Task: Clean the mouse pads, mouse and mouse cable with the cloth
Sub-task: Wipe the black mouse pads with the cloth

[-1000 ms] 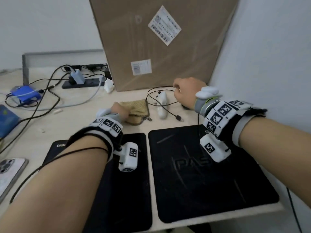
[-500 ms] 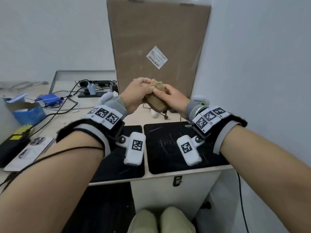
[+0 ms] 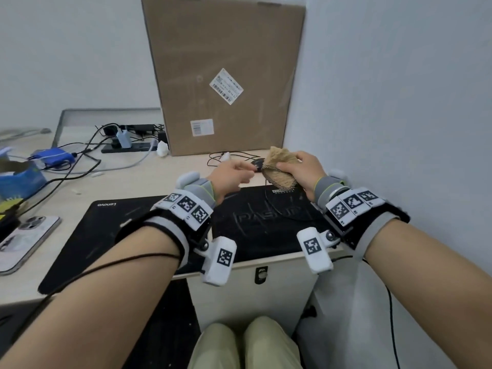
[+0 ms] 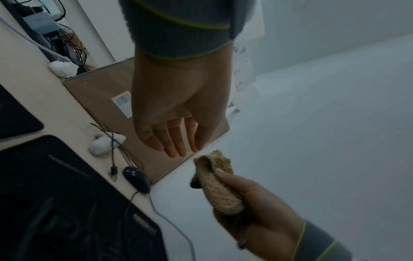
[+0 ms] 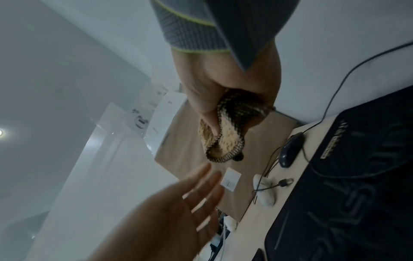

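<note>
My right hand [image 3: 298, 169] grips a folded tan knitted cloth [image 3: 279, 169] in the air above the far edge of the right black mouse pad [image 3: 266, 230]. In the right wrist view the cloth [image 5: 221, 137] hangs bunched from my fingers. My left hand [image 3: 234, 174] hovers just left of the cloth, fingers straight and holding nothing [image 4: 174, 137]. The dark mouse [image 4: 136, 178] lies on the desk beyond the pad, its cable [image 4: 170, 224] trailing over the pad. A second black pad [image 3: 87, 241] lies to the left.
A tall cardboard box [image 3: 223, 75] stands against the wall behind the mouse. A white oblong device [image 4: 105, 143] with a loose black cable lies near the box. A phone [image 3: 24, 241], a blue box [image 3: 18, 177] and tangled cables [image 3: 80, 161] sit at the left.
Both hands held the cloth together half a second ago; now my left hand has let go and moved left, while my right hand keeps the cloth, shifted to the right.
</note>
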{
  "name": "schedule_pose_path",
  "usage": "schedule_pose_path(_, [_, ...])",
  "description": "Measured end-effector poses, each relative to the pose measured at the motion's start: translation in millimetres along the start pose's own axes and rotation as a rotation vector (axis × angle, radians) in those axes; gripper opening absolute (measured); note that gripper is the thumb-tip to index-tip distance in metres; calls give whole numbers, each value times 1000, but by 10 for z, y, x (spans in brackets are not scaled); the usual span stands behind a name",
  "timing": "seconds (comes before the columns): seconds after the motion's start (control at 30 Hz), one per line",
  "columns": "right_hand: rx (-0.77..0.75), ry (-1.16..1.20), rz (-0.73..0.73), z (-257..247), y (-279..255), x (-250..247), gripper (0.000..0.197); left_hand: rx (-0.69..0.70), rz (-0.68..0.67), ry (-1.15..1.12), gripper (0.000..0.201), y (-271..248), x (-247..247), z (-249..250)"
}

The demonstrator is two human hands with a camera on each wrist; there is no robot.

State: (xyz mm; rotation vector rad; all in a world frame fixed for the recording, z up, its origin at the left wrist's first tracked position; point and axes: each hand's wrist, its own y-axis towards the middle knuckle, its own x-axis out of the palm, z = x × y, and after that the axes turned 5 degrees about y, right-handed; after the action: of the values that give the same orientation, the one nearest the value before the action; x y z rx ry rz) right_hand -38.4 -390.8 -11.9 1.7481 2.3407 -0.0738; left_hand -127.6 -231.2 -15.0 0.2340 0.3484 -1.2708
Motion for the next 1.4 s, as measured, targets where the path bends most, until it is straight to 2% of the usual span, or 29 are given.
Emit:
schedule_pose_path(0.13, [57,5,131,179,113,-270,39,-7,-76,274,21,129,274,-202])
schedule_pose_path(0.27, [83,21,173,301,226,-460,30,-3,-296,529,29,355,675,-247])
schedule_pose_path(0.33, [85,28,179,342,283,-543,19,13,-404,682,32,492,887,-243])
schedule_pose_path(0.47, [72,49,169,337,323,-547,14,85,-462,898,34,634,1095,-230])
schedule_pose_path(0.67, [72,56,186,393,459,-524,14,164,-554,1126,25,874,1251,-229])
schedule_pose_path(0.73, [62,42,193,403,509,-514,14,170,-542,1169,26,942,1257,-218])
schedule_pose_path(0.87, [39,19,210,406,611,-509,14,102,-329,1208,26,1219,1032,-217])
schedule_pose_path(0.97, [59,-6,204,453,694,-504,17,-76,-123,1089,29,1509,771,-316])
schedule_pose_path(1.07, [92,-49,198,502,730,-519,20,-231,39,641,33,1671,598,-404])
schedule_pose_path(1.13, [116,-62,199,546,763,-531,21,-306,83,351,38,1736,561,-456])
schedule_pose_path(1.2, [140,-73,203,601,813,-533,22,-367,88,159,40,1825,580,-504])
schedule_pose_path(1.33, [181,-106,197,671,853,-529,20,-469,94,-72,28,1888,734,-450])
schedule_pose_path(1.4, [201,-124,207,700,875,-527,19,-458,125,-120,29,1955,815,-423])
